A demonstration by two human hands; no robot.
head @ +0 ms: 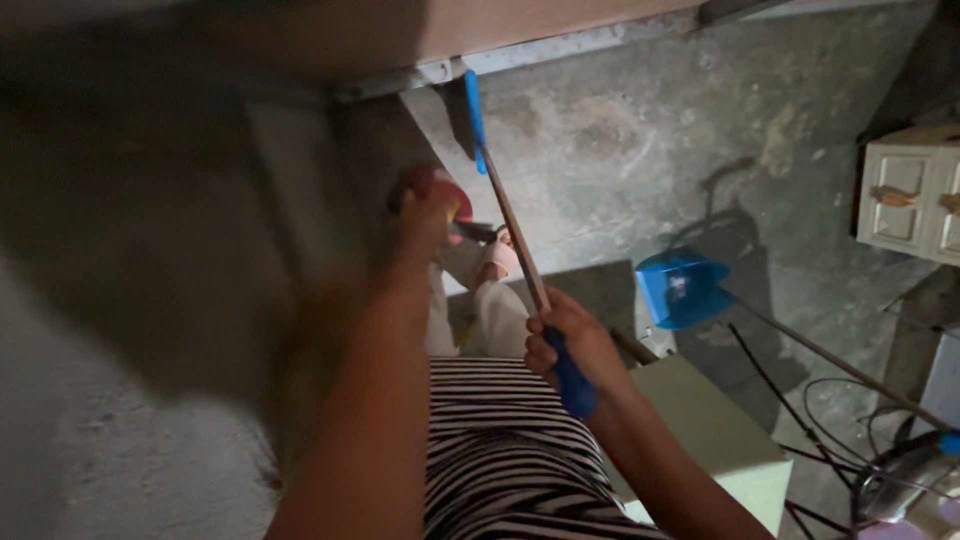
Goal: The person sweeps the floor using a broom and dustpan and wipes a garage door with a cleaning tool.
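Note:
My right hand (568,338) grips the blue sleeve of a long broom handle (515,225). The stick runs up and away to a blue broom head (474,115) that rests on the concrete floor at the foot of the wall. My left hand (428,212) reaches forward and is blurred. It is at a reddish object (424,180) with a bit of yellow, and whether the fingers hold that object is unclear. Below my hands are my striped top, pale trousers and a pink slipper (500,256).
A blue dustpan (682,288) with a long thin handle stands on the floor to the right. A pale box-like block (712,425) sits by my right arm. A white drawer unit (915,192) is at the right edge, with cables (840,420) below it.

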